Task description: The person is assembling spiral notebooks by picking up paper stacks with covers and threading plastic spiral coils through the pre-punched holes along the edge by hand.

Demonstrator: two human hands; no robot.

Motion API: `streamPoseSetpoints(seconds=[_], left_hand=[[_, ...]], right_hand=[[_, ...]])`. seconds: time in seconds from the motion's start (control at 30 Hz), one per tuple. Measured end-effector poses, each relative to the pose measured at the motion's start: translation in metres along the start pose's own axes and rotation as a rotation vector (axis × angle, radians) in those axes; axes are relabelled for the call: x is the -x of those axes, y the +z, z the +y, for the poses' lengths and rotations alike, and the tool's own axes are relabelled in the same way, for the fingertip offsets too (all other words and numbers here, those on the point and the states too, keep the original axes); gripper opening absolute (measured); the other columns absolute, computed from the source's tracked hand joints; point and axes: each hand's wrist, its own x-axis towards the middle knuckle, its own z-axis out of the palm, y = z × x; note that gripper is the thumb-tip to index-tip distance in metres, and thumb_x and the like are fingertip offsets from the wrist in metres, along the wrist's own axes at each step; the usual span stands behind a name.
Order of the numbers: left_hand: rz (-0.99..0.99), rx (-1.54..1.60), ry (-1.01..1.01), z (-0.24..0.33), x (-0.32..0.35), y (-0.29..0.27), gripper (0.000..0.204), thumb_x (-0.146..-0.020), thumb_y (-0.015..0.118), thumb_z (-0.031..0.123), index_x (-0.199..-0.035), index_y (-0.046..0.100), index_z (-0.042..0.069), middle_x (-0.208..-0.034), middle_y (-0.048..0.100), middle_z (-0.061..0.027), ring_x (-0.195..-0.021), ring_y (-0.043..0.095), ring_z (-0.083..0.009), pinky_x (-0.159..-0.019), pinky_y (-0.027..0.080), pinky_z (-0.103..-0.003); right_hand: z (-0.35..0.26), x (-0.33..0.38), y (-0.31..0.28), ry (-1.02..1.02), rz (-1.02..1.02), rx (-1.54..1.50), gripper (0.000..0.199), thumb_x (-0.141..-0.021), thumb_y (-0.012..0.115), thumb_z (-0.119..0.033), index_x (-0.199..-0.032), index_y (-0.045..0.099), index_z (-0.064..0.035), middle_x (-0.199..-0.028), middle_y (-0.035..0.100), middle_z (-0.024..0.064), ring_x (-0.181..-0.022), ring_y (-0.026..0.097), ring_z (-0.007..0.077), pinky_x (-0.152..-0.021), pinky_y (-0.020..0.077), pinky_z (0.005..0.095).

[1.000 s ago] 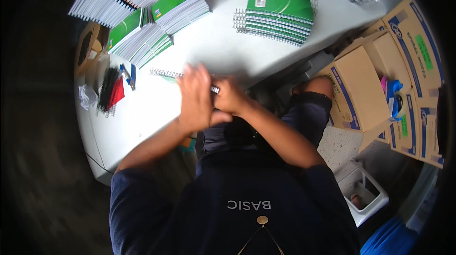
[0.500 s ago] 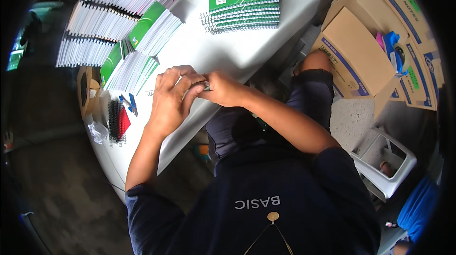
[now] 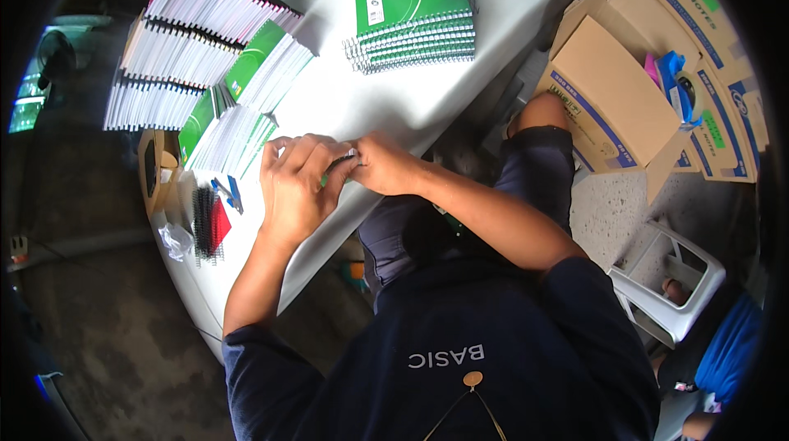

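Observation:
Above the near edge of the table, my hands meet around a spiral notebook (image 3: 343, 160). Only a slim bit of its green and dark edge shows; the rest is hidden behind my fingers. My left hand (image 3: 296, 182) is closed over it from the left, fingers bent across the top and thumb below. From the right, my right hand (image 3: 385, 164) pinches the same edge, its fingers curled. Farther back lies a stack of green spiral notebooks (image 3: 415, 18). Left of my hands, green-covered page blocks (image 3: 226, 141) lean in a fanned pile.
Rows of black-bound books (image 3: 185, 46) fill the table's back left. Black wire coils (image 3: 204, 223), a red piece (image 3: 219, 226), a blue tool (image 3: 228, 193) and crumpled plastic (image 3: 175, 240) lie at the left edge. Cardboard boxes (image 3: 612, 104) and a white stool (image 3: 670, 285) stand right.
The view has shifted slightly, so the table items sit a little lower. My fingers have moved a little around the notebook; both hands still hold it.

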Motion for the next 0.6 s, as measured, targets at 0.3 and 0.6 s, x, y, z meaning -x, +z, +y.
streamPoseSetpoints(seconds=[0.3, 0.6], left_hand=[[0.672, 0.898, -0.48, 0.011, -0.045, 0.022, 0.054, -0.085, 0.065, 0.016, -0.129, 0.039, -0.003, -0.127, 0.045, -0.0152, -0.115, 0.044, -0.0203, -0.098, 0.034, -0.034], [0.469, 0.023, 0.014, 0.011, -0.142, 0.083, 0.033, -0.079, 0.068, 0.025, -0.106, 0.064, 0.006, -0.108, 0.062, -0.0108, -0.102, 0.056, -0.0283, -0.09, 0.041, -0.039]], right_hand=[[-0.066, -0.021, -0.059, -0.293, 0.516, -0.42, 0.044, -0.088, 0.063, -0.02, -0.121, 0.041, -0.0009, -0.103, 0.048, 0.0063, -0.097, 0.048, 0.014, -0.086, 0.0397, 0.0273], [-0.009, -0.03, -0.134, -0.236, 1.126, 0.262, 0.052, -0.097, 0.038, -0.036, -0.128, 0.043, 0.0053, -0.12, 0.054, 0.0243, -0.11, 0.053, 0.0289, -0.093, 0.0393, 0.0369]])
